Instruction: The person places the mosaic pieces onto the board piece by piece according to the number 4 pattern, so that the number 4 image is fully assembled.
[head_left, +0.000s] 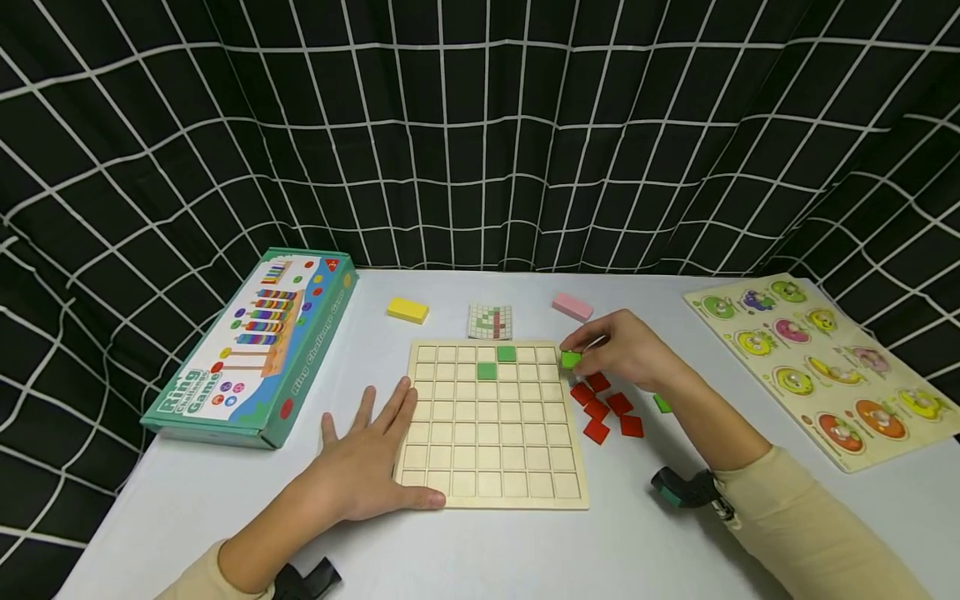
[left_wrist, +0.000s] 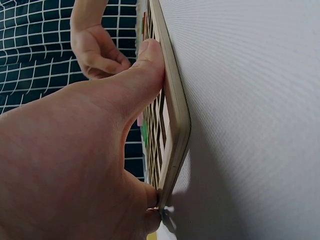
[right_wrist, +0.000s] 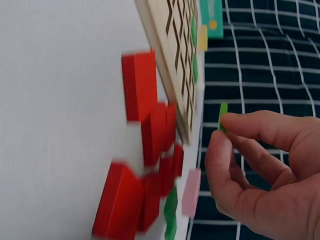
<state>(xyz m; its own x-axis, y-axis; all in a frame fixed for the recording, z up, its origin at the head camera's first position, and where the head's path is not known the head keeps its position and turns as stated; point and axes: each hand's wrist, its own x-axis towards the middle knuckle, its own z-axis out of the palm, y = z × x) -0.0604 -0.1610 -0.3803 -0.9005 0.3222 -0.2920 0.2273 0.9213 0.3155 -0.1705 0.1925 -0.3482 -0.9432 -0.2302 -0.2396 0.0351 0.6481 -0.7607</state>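
Left fingers [head_left: 390,407] spread, edging the board [head_left: 491,433]; right fingers [right_wrist: 250,125] pinch a green tile [head_left: 570,360], air beneath.

Grid board [head_left: 490,412]: bare wood, smooth, matt, layered at the edge
Red blocks [head_left: 596,409]: smooth, faint sheen, wood or plastic unclear
Green tiles [head_left: 506,354]: smooth, flat-coloured faces
Tabletop [head_left: 525,550]: matt, finely ribbed texture
Backdrop [head_left: 480,167]: matt cloth, rumpled
Game box [head_left: 262,350]: printed cardboard look, smooth, slight gloss
Pattern card [head_left: 490,322]: printed paper look
Sleeves [head_left: 817,533]: soft matt cloth
Wrist mount [head_left: 678,487]: plastic look
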